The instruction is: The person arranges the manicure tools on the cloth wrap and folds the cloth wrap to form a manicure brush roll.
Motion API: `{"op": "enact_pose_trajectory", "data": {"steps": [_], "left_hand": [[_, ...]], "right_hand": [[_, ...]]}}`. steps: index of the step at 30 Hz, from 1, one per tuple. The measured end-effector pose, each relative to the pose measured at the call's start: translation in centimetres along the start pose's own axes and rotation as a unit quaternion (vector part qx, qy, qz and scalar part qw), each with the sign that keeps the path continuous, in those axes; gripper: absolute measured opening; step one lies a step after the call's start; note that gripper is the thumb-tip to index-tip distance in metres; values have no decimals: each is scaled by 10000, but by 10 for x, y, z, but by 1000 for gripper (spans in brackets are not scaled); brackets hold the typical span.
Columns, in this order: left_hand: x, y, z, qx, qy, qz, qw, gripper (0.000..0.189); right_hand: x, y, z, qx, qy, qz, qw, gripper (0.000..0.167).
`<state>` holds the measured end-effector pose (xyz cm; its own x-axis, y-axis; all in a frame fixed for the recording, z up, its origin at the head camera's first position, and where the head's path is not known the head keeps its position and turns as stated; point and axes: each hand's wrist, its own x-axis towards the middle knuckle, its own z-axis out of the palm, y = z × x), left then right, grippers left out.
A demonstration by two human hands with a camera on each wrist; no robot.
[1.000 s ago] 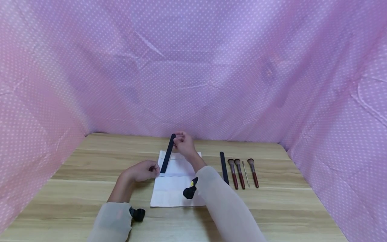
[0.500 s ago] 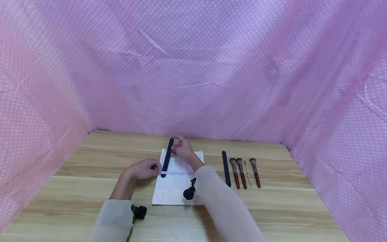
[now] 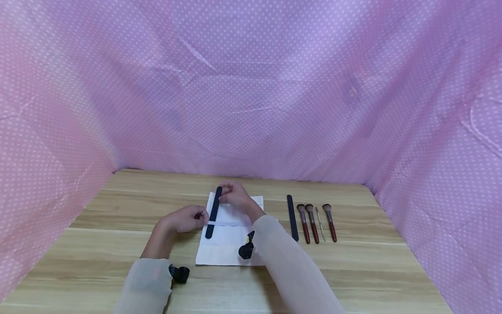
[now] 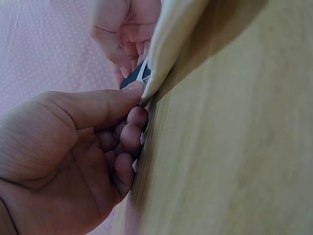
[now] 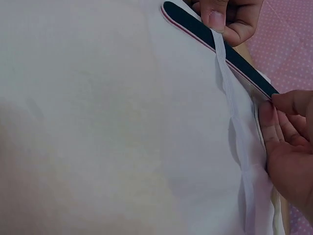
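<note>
A black nail file [image 3: 213,211] lies aslant at the left side of a white cloth [image 3: 223,250]. My right hand [image 3: 236,195] pinches its far end between thumb and fingers. The file passes under a white elastic band [image 5: 230,93] that runs across the cloth in stitched loops, and its near end sticks out past the band. With thumb and fingertips my left hand [image 3: 188,219] pinches the band at the cloth's left edge. In the left wrist view, the left hand [image 4: 73,137] is close up, and a short piece of the file [image 4: 132,77] shows beyond the thumb.
Right of the cloth lie a second black nail file [image 3: 292,218], two makeup brushes [image 3: 303,224] side by side, a thin metal stick [image 3: 320,224] and another makeup brush [image 3: 330,223]. The wooden table [image 3: 372,270] meets a pink dotted curtain [image 3: 251,109] behind.
The nail file has slid toward the near side, under the elastic band, and its near end now shows beyond it. My right hand came down with it; the left hand stayed nearly still.
</note>
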<state>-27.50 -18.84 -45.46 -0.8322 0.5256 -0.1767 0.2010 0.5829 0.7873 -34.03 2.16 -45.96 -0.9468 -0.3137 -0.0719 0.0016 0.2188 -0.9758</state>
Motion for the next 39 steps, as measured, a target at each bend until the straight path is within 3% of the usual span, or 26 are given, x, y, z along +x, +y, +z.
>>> {"op": "enact_pose_trajectory", "data": {"steps": [14,24,32,39], "left_hand": [[-4,3,1,-9,54,8,10000,10],[-4,3,-1,112,-10,124,9999,10],[-3,3,0,70,31,20,10000,11],[-3,1,-1,65,-8,84,9999,12]], "right_hand": [[-6,1,-3,-529,-404,-129,9977,35],[-6,4,-6,-581,-624,-154,9962,36],[-2,7,-6,-1547,-837,-279,9840,20],[0,8,-3,-1810,-923,-375,9784,18]]}}
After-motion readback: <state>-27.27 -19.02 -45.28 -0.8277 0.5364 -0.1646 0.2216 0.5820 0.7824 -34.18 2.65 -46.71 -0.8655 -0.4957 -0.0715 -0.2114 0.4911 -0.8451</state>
